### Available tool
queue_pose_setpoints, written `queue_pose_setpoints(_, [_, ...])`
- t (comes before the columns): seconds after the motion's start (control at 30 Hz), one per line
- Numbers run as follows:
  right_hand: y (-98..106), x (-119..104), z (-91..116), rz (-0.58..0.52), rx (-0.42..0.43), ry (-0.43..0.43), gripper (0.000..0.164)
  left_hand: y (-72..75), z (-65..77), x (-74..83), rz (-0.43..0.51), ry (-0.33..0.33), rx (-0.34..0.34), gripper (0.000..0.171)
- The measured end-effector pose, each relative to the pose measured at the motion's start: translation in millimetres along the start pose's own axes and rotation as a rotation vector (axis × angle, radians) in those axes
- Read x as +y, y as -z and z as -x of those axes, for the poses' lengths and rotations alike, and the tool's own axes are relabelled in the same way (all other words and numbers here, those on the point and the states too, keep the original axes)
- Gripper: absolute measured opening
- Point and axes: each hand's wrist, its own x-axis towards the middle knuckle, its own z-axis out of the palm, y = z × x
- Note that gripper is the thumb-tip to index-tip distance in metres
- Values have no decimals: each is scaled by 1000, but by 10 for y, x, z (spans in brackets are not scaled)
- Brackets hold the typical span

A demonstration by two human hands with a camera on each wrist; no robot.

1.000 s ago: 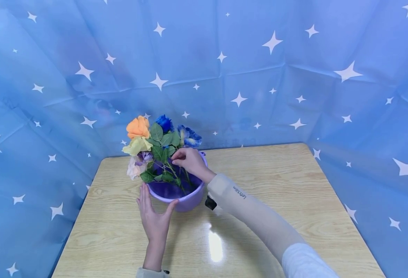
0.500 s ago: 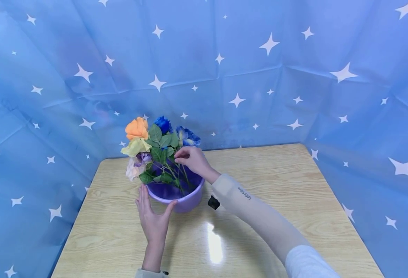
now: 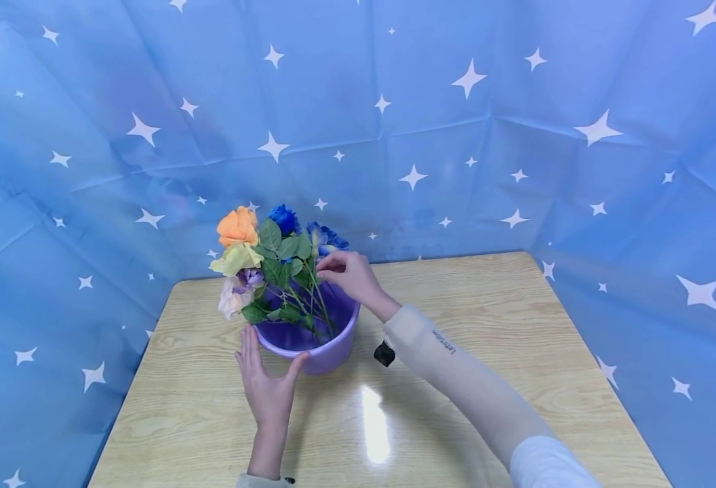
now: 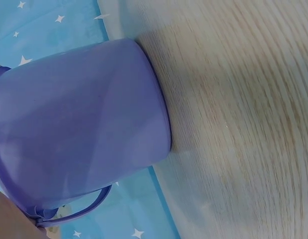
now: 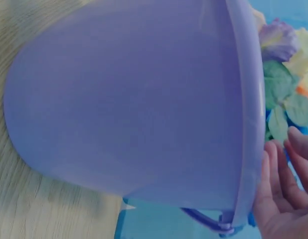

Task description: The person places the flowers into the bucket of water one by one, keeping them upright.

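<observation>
Artificial flowers with green leaves (image 3: 272, 271) stand in a purple bucket (image 3: 333, 356). They include an orange rose (image 3: 238, 227), a yellow flower (image 3: 236, 259), a pale pink flower (image 3: 233, 298) and blue flowers (image 3: 283, 219). My left hand (image 3: 266, 393) rests against the bucket's near left side, fingers straight and thumb spread along the rim. Over the right side of the opening is my right hand (image 3: 354, 276), thumb and forefinger close together beside the green stems (image 3: 323, 308). Whether a stem lies between those fingertips cannot be made out. In the right wrist view its fingers (image 5: 273, 169) are near leaves.
The bucket stands on a wood-grain table (image 3: 486, 325), left of its middle. A blue curtain with white stars (image 3: 358, 122) surrounds the back and sides. The bucket's purple handle (image 4: 81, 211) hangs at its side. A black device (image 3: 384, 354) is on the right wrist.
My right hand has drifted slightly right and up, away from the leaves. A stem below it now shows more clearly. The left hand has kept its place on the bucket.
</observation>
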Motion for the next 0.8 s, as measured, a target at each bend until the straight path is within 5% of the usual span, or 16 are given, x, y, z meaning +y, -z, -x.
queue_pose_setpoints(0.47, [308, 84, 68, -96, 22, -22, 20, 8, -2, 23, 32, 16, 14, 113])
queue_pose_setpoints(0.8, [591, 178, 72, -121, 51, -29, 22, 87, -194, 80, 58, -100, 65, 110])
